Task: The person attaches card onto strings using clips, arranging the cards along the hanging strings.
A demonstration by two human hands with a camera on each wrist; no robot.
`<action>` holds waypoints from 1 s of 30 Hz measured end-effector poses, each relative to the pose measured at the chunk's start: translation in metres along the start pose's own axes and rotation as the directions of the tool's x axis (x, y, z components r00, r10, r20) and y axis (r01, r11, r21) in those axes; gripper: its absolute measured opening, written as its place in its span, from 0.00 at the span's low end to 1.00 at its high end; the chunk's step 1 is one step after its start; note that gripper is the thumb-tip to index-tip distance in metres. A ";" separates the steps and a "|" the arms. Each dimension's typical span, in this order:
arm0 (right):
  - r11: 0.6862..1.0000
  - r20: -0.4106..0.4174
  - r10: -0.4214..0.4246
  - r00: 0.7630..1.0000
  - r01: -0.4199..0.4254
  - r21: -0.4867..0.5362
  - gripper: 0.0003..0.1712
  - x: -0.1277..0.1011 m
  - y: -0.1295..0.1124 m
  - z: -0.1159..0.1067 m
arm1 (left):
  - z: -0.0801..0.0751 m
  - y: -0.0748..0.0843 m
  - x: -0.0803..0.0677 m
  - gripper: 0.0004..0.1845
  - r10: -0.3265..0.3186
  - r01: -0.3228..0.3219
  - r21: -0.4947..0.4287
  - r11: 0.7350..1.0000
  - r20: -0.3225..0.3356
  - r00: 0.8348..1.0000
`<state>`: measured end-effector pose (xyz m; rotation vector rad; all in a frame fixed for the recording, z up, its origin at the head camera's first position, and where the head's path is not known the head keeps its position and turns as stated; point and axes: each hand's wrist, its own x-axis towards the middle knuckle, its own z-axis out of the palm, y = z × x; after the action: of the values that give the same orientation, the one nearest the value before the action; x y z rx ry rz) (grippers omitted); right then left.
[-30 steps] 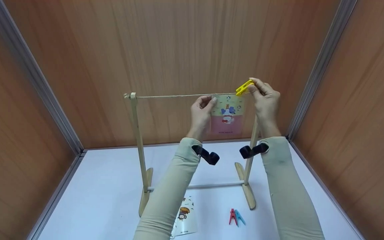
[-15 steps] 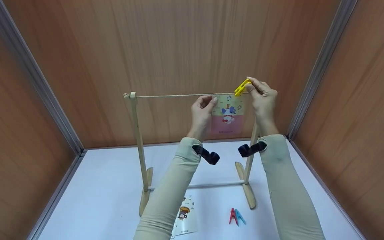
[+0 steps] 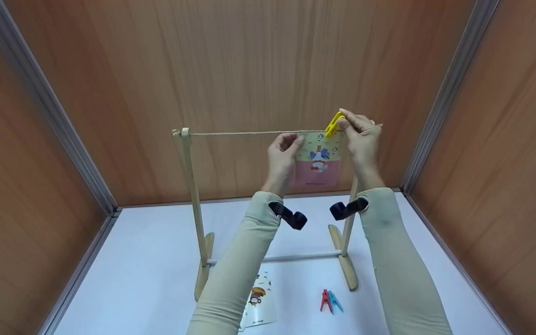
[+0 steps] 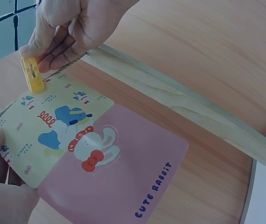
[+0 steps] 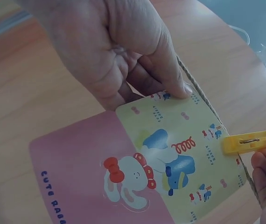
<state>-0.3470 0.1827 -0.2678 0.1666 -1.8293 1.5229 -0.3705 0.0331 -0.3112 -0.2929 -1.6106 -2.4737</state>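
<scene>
A yellow-and-pink card (image 3: 317, 160) with a cartoon rabbit and the words "CUTE RABBIT" hangs upright at the twine line (image 3: 240, 133). My left hand (image 3: 283, 158) pinches the card's upper left corner between thumb and fingers. At the card's top edge, my right hand (image 3: 365, 142) pinches the handle end of a yellow clothespin (image 3: 334, 124). In the left wrist view the clothespin (image 4: 33, 75) overlaps the card's top edge and the twine; the right wrist view shows its tip (image 5: 233, 144) over the card's printed face.
The twine runs between the posts of a wooden stand (image 3: 193, 195). On the white table (image 3: 151, 251) lie a red clothespin (image 3: 326, 301), a blue clothespin (image 3: 335, 301) and another card (image 3: 259, 302), partly hidden by the left sleeve. Wood-grain panels (image 3: 268, 60) enclose the back and sides.
My right hand has moved slightly left along the twine with the yellow clothespin, which now stands steeper and sits further in over the card's top edge. My left hand stays put.
</scene>
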 end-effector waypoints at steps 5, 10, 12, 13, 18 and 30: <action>0.999 0.015 -0.002 1.000 0.003 -0.032 0.18 -0.001 0.000 0.001 | -0.001 0.000 0.000 0.09 -0.001 0.001 0.052 0.999 -0.002 1.000; 0.999 0.055 0.012 0.998 -0.011 -0.032 0.19 -0.004 0.000 0.002 | -0.003 0.000 0.001 0.10 0.010 -0.008 0.117 0.993 -0.020 1.000; 0.999 0.070 0.012 0.997 -0.009 -0.040 0.19 -0.005 -0.001 0.002 | -0.003 0.000 0.000 0.10 0.020 -0.017 0.140 0.990 -0.025 0.999; 0.999 0.076 0.015 0.997 -0.011 -0.046 0.19 -0.005 -0.001 0.002 | -0.003 0.000 0.000 0.10 0.019 -0.016 0.146 0.989 -0.024 1.000; 0.997 0.098 0.014 0.995 -0.007 -0.073 0.19 -0.004 -0.001 0.004 | -0.004 -0.001 0.000 0.11 0.012 -0.008 0.168 0.986 -0.023 1.000; 0.992 0.129 0.005 0.992 0.011 -0.128 0.19 -0.005 -0.001 0.008 | -0.006 -0.003 -0.001 0.10 -0.010 0.011 0.167 0.986 -0.009 1.000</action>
<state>-0.3460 0.1735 -0.2701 0.2109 -2.0217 1.4157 -0.3704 0.0291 -0.3160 -0.2507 -1.8067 -2.3250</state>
